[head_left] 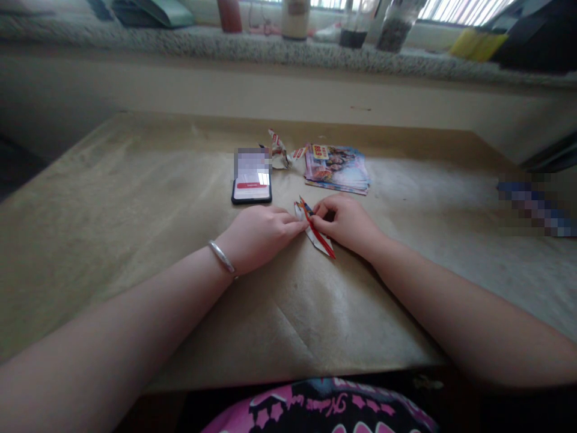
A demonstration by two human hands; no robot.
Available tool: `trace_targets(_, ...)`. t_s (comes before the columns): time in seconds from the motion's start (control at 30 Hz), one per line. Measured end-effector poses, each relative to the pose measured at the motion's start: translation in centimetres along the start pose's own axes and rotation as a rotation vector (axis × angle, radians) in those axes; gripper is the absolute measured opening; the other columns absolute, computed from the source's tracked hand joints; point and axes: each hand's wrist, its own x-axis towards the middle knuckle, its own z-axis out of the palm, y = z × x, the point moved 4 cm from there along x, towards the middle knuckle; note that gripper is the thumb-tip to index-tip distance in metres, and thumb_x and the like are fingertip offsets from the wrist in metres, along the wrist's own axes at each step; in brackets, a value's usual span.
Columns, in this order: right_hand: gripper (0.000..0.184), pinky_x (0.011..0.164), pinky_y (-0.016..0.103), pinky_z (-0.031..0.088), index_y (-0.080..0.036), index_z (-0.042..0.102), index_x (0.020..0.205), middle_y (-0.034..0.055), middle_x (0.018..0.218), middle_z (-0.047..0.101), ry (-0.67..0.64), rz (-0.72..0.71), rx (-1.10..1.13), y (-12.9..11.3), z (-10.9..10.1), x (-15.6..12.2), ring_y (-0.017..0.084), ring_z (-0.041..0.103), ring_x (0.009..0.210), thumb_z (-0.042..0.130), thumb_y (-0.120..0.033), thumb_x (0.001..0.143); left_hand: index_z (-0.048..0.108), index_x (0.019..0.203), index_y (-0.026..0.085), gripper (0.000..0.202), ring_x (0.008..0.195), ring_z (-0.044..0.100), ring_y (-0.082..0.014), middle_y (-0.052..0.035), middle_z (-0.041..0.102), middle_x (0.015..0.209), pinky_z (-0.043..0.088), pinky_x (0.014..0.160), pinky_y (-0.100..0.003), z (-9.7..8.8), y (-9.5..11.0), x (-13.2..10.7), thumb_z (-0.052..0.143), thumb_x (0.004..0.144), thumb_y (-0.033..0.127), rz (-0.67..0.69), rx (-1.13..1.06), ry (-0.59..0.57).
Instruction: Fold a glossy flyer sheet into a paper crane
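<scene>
- Glossy folded paper [318, 236], narrow and pointed with red stripes, sits just above the tabletop [135, 240] between both hands.
- Left hand [259, 236]: lies palm down and reaches rightward, with fingers close together. Its narrow grip presses the paper's near end.
- Right hand [345, 224]: arches over the paper, with fingers curled. Its narrow grip pinches the paper's upper part.
- Smooth silver bangle [222, 257]: circles the left wrist.
- Both forearms are bare and angle inward from the lower corners.
- Black-edged phone [251, 191]: lies flat beyond the left hand, its screen partly blurred.
- Another folded paper shape [279, 150], white and red, stands angular just past the phone.
- Stack of glossy colourful flyers [337, 169]: lies just beside that shape.
- Speckled stone ledge [270, 51]: runs along the far side, carrying jars [394, 27].
</scene>
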Motion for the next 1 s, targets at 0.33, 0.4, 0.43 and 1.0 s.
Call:
trace_targets(0.33,0.017,0.073,0.031,0.042,-0.020,0.057,0.059,0.0024,0.074,0.070,0.023,-0.042,-0.017,0.09,0.32,0.17,0.016,0.058,0.071,0.064,-0.019,0.074,0.069,0.105,0.019,0.021,0.082,0.069,-0.0198,-0.0044,0.073,0.094,0.054,0.067,-0.031,-0.21,0.75,0.14,0.052,0.094,0.021,-0.010,0.034,0.001)
trace_targets(0.4,0.016,0.072,0.031,0.041,-0.020,0.057,0.059,0.0029,0.074,0.070,0.024,-0.038,-0.024,0.03,0.31,0.16,0.017,0.057,0.071,0.064,-0.019,0.074,0.069,0.105,0.019,0.021,0.082,0.068,-0.0197,-0.0047,0.072,0.095,0.053,0.067,-0.030,-0.08,0.76,0.19,0.052,0.094,0.021,-0.023,0.038,-0.009)
trace_targets(0.43,0.017,0.072,0.031,0.041,-0.020,0.057,0.059,0.0031,0.074,0.070,0.022,-0.036,-0.027,-0.01,0.31,0.15,0.017,0.057,0.071,0.064,-0.019,0.074,0.069,0.105,0.019,0.020,0.082,0.067,-0.0194,-0.0047,0.072,0.095,0.053,0.067,-0.030,-0.01,0.76,0.21,0.053,0.094,0.021,-0.029,0.035,-0.010)
trace_targets(1.0,0.017,0.074,0.031,0.042,-0.021,0.053,0.060,0.0037,0.075,0.069,0.030,-0.049,-0.059,-0.41,0.27,0.01,0.018,0.058,0.073,0.064,-0.017,0.072,0.070,0.108,0.017,0.026,0.108,0.066,-0.0212,-0.0070,0.070,0.118,0.056,0.090,-0.034,-0.22,1.00,0.12,0.048,0.093,0.021,-0.069,-0.069,0.043)
